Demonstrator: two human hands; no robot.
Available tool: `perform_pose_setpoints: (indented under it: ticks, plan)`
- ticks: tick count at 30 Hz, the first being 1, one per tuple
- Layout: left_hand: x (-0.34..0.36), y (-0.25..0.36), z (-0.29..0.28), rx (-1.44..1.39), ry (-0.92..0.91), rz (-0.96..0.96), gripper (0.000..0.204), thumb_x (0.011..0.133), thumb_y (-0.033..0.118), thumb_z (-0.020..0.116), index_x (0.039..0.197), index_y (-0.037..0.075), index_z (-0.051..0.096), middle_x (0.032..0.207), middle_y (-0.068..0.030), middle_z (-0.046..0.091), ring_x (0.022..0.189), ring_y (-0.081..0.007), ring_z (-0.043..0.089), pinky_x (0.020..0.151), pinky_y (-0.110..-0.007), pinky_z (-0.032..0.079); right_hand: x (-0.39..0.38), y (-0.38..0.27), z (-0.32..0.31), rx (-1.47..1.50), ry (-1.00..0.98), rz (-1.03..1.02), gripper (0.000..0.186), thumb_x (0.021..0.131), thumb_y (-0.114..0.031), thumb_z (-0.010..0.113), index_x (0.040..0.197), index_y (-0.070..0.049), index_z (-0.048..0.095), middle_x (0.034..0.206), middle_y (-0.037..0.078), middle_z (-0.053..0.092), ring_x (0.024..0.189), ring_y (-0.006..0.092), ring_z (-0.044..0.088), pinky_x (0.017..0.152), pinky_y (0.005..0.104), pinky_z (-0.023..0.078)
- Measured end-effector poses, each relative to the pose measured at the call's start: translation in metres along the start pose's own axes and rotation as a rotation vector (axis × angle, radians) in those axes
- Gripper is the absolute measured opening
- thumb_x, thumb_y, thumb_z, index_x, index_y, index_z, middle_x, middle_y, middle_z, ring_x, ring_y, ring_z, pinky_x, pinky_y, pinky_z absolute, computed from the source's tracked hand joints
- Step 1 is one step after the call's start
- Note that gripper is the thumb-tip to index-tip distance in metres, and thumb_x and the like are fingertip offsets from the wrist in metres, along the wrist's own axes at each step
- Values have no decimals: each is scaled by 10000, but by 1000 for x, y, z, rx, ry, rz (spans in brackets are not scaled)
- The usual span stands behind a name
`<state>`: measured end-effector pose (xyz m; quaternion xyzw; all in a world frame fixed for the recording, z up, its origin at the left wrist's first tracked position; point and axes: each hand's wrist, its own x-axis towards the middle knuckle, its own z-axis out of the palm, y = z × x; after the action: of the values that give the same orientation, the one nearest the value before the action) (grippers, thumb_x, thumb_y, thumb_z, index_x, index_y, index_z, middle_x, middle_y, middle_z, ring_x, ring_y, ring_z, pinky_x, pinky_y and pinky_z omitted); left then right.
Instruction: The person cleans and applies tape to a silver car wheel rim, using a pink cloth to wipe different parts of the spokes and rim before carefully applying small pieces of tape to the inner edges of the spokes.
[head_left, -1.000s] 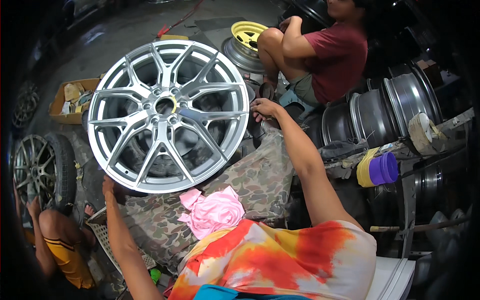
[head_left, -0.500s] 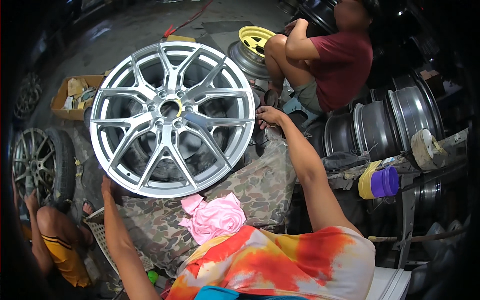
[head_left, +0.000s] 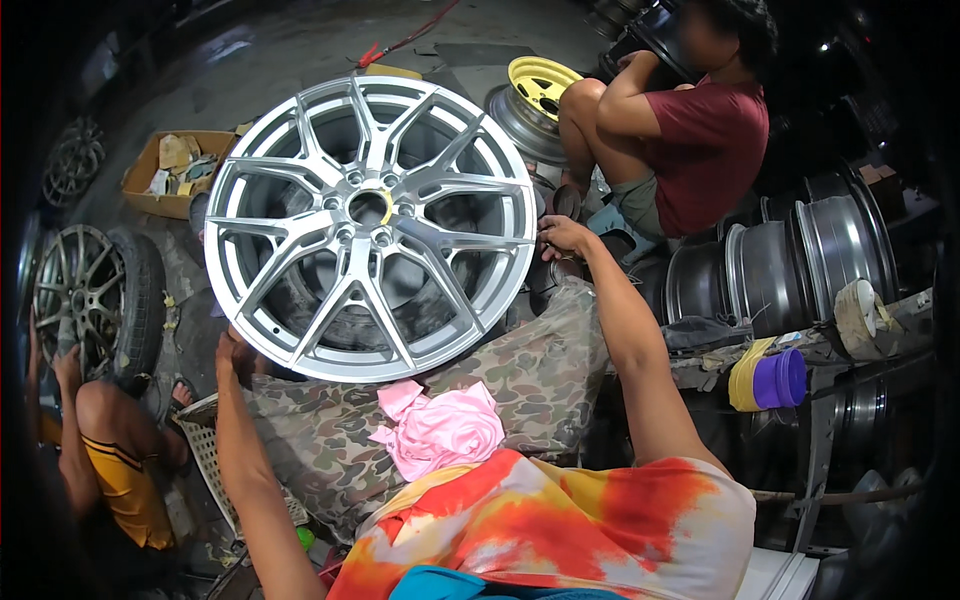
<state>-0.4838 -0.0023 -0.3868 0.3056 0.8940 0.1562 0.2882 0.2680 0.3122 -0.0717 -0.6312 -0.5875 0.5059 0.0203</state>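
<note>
A large silver alloy wheel (head_left: pixel 360 262) with forked spokes lies face up before me, its hub ringed partly in yellow. At its right edge my right hand (head_left: pixel 563 238) is closed on the rim with bent fingers. My left hand (head_left: pixel 234 352) holds the rim at the lower left, its fingers partly hidden behind the edge. Under the wheel, dark round shapes show through the spokes. A crumpled pink cloth (head_left: pixel 445 430) rests on camouflage fabric (head_left: pixel 325 440) over my lap, just below the wheel.
On the right, bare wheel barrels (head_left: pixel 760 265) stand in a row above a purple cup (head_left: pixel 775 380). A person in a maroon shirt (head_left: pixel 710 150) sits beside a yellow wheel (head_left: pixel 543 88). Left are a cardboard box (head_left: pixel 165 205), another wheel (head_left: pixel 80 290) and a second person's hand (head_left: pixel 68 368).
The whole scene has shifted a little to the right in the view. Both hands stay at the wheel's rim, and its spokes keep about the same orientation.
</note>
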Motion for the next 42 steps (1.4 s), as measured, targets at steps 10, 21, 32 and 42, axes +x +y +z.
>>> perform_pose_setpoints:
  ticks: [10,21,32,42]
  plan:
    - [34,-83,-27,-140,42,154,510,978,421,539,1307,33,584,1255,-265,671,1190,-373,612,1002,-475,475,14,-9,11,10,-55,-37,309,1000,-72,580,1298,10,578,896,112,675,647,199,737,435,268,483]
    - [10,-32,-13,75,42,-1,506,1014,432,460,1356,78,577,1377,-320,593,1344,-503,514,1100,-544,442,1,-10,4,-31,-43,5,271,1015,-80,548,1273,-3,582,953,108,702,652,165,721,476,249,494]
    - [17,-46,-24,1,-6,94,496,923,355,661,1315,62,581,1295,-285,666,1260,-460,612,1034,-505,497,16,3,0,1,-45,8,252,1030,-135,594,1214,37,603,909,116,697,657,191,740,449,262,488]
    - [12,-29,-15,46,-36,92,607,881,361,741,1327,-1,544,1317,-298,647,1261,-459,610,1031,-508,497,13,7,-2,16,-41,9,202,1036,-157,588,1171,-8,597,900,105,693,652,187,732,451,268,486]
